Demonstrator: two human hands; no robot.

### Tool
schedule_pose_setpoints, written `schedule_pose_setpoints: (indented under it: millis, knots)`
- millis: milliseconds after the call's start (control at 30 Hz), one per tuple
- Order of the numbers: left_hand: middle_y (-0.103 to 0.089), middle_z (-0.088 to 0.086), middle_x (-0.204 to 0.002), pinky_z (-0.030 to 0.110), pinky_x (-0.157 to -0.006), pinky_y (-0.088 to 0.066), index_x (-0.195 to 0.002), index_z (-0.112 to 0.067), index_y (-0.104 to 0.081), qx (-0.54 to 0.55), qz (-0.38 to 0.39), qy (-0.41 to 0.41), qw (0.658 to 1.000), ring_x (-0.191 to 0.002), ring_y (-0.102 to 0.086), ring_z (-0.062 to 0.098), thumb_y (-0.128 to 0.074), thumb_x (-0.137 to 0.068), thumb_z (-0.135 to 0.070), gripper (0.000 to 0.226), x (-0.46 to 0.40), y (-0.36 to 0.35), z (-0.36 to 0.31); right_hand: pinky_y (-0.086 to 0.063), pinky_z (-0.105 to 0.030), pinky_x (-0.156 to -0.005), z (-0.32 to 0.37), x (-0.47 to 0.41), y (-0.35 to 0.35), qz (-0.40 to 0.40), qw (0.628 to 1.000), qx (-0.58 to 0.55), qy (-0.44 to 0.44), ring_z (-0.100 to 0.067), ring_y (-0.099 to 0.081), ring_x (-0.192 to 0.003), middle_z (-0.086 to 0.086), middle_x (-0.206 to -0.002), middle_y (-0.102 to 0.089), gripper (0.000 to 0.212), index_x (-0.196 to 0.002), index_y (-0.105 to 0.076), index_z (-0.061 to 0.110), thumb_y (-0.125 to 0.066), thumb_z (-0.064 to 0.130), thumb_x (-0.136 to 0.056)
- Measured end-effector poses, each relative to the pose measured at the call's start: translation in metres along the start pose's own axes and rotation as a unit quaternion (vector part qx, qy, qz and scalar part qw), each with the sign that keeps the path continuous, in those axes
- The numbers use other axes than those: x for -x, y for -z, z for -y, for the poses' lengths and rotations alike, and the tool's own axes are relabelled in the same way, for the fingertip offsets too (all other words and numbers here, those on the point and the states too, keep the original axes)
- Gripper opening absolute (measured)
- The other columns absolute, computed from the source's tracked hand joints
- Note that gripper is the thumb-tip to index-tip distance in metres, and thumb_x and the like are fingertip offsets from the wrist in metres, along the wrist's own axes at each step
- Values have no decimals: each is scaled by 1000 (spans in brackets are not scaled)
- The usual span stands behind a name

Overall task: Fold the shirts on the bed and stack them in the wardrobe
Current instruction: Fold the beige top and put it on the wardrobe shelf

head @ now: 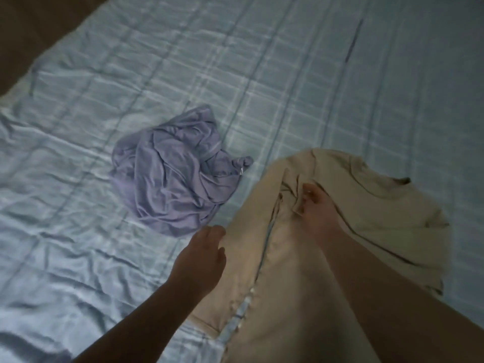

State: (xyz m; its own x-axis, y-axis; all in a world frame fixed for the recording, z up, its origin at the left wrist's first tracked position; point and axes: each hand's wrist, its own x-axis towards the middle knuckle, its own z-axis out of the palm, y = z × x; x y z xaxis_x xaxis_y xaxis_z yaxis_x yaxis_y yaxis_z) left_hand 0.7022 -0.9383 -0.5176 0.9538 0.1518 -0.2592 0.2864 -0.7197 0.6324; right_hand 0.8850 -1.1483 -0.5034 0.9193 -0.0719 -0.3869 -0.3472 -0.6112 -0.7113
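Beige shirt [366, 218] pinched by both hands' fingers, lilac shirt [172, 174] crumpled just beside, open bedsheet [288, 74] beyond

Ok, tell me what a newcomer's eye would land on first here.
First the beige shirt, spread at the lower right of the blue checked bedsheet, with both hands on it: the right hand pinches a fold near its middle, and the left hand grips its left edge. Next comes the crumpled lilac shirt, lying apart to the left of it, untouched.
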Motion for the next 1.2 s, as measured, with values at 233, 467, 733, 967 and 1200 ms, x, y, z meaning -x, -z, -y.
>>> schedule_pose_setpoints:
  millis: [233, 467, 733, 967, 1200]
  knots:
    - [-52, -3, -102, 34, -75, -47, -106, -28, -57, -110, 50, -185, 975, -93, -50, 20, -74, -74, -39, 37, 42, -4, 12, -48, -25, -75, 11, 86, -27, -21, 997, 25, 71, -10, -63, -83, -3, -86, -62, 18, -95, -61, 13, -45, 6, -90]
    - [-52, -7, -125, 34, -99, -39, -126, -32, -50, -151, 243, -258, 923, -119, -43, 18, -78, -61, -59, 76, 73, -1, 51, -52, -41, -86, -16, 115, -59, 75, 991, 88, 69, -14, -60, -87, 5, -95, -63, 44, -93, -62, 31, -45, -6, -77]
    - [-64, -5, -109, 34, -80, -51, -112, -25, -59, -41, 77, -278, 957, -96, -60, 19, -57, -92, -19, 21, 70, 9, 62, -48, -23, -72, 1, 105, -67, 98, 988, 36, 112, -9, -60, -78, -5, -98, -62, 53, -89, -61, 34, -40, -12, -74]
    - [-60, -4, -76, 10, -58, -38, -98, -23, -57, 215, -220, 122, 944, -69, -55, 7, -57, -92, -12, 13, -7, 123, 34, -49, -30, -87, 45, 88, -63, 33, 976, -94, 196, -17, -60, -98, 3, -111, -58, 42, -111, -56, 23, -41, 2, -77]
    - [-65, 7, -93, 43, -75, -55, -102, -19, -63, 326, -247, 317, 856, -87, -63, 28, -51, -88, -27, 21, -73, 161, 96, -46, -47, -90, 53, 54, -80, -10, 941, 32, 337, -23, -54, -97, 0, -102, -55, 32, -101, -58, 18, -45, 7, -74]
